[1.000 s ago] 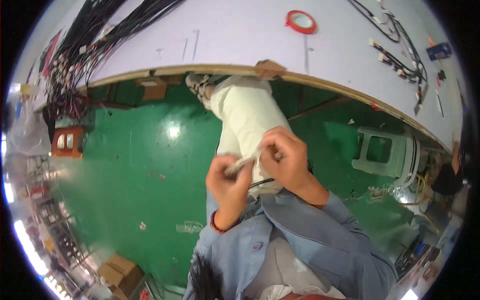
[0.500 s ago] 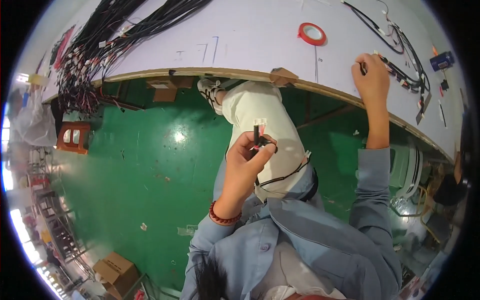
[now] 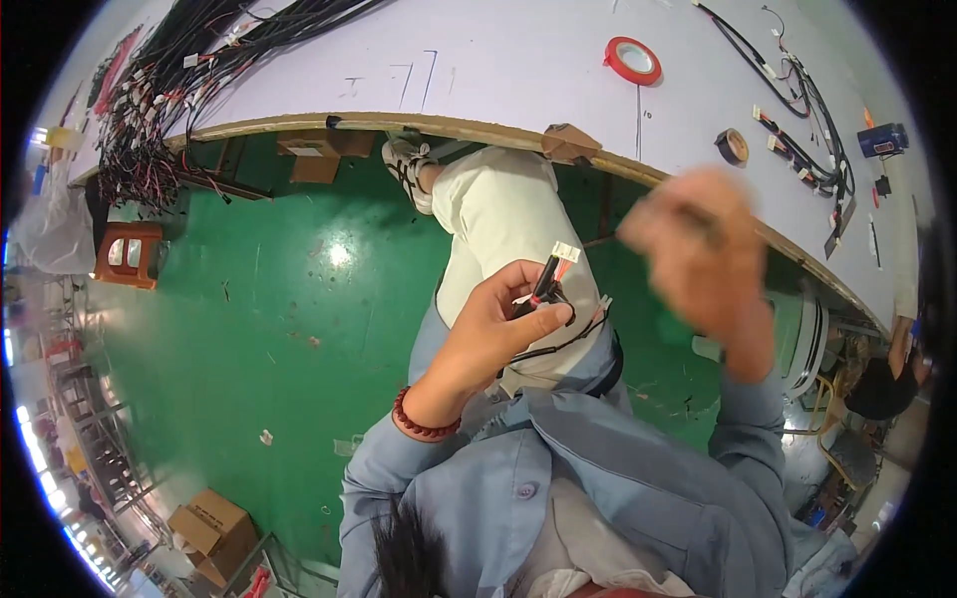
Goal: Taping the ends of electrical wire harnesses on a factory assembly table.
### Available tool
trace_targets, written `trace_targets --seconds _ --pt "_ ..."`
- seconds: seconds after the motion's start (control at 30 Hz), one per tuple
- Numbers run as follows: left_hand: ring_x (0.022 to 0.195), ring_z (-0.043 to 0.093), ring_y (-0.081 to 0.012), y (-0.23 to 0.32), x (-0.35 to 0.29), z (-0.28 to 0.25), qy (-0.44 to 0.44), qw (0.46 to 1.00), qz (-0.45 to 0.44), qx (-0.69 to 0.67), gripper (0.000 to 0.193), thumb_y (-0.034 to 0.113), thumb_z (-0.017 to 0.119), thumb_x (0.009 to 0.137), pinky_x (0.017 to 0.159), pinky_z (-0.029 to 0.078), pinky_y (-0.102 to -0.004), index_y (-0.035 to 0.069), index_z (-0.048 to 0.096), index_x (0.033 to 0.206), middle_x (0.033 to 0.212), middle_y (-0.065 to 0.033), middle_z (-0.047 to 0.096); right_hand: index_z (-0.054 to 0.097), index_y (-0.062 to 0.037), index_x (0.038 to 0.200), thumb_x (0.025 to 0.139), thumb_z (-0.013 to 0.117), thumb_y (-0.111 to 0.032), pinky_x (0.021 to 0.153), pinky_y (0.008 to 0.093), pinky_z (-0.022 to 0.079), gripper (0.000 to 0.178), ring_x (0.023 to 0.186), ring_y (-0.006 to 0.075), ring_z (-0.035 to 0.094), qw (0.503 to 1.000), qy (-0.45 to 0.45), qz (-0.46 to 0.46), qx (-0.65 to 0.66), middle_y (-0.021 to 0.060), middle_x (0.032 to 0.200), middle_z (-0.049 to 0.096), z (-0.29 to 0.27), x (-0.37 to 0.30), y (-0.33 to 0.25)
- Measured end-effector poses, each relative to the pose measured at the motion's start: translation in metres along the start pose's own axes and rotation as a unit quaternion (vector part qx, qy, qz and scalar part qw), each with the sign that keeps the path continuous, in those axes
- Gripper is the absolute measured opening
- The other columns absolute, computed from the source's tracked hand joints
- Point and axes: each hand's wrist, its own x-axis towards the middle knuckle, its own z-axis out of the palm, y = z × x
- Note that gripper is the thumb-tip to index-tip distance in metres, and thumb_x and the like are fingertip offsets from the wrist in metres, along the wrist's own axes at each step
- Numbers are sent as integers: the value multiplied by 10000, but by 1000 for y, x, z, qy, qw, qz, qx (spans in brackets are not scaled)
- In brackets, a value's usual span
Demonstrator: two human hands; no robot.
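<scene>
L hand (image 3: 496, 317) pinches the wire bundle (image 3: 546, 280) above the lap (image 3: 503, 204), white connector (image 3: 566, 253) pointing far; R hand (image 3: 703, 254) blurs off the table (image 3: 528, 65) edge, grip can't be told. Step's prob. handling the bundle; next move likely calls for L steady, R coming in. Vs 0.5 s ago, R's nearer, black tape roll (image 3: 725, 149) now uncovered far right.

A head-worn fisheye looks down over both hands (image 3: 488, 325).
</scene>
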Motion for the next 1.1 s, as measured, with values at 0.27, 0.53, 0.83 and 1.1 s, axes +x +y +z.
trace_targets --seconds 0.27,0.53,0.83,1.1 --pt "796 521 -30 -5 -5 0 -49 998 -7 -39 289 19 656 817 638 416 -164 30 517 1070 951 12 549 661 -116 817 638 663 -148 754 417 452 181 876 221 533 965 -11 -204 167 4 933 590 44 -1 -16" --pt "778 482 -19 -5 -15 2 -96 991 0 -91 325 55 634 855 637 408 -165 47 468 1134 930 24 521 669 -133 813 646 682 -147 729 389 432 167 849 198 515 957 47 -185 217 -32 866 589 50 -5 -19" --pt "611 348 -30 -19 -24 8 -59 988 17 -140 209 146 488 952 517 286 -187 47 446 1131 777 47 394 686 -145 833 649 736 -169 822 461 390 192 876 222 511 966 69 -86 235 -8 905 572 49 -21 -31" --pt "583 393 -39 -24 -27 15 0 988 144 47 148 132 499 942 500 327 -187 16 458 1024 869 -1 401 662 -78 958 621 780 -67 838 419 417 358 870 222 551 929 39 -8 368 74 912 547 50 -35 -33"
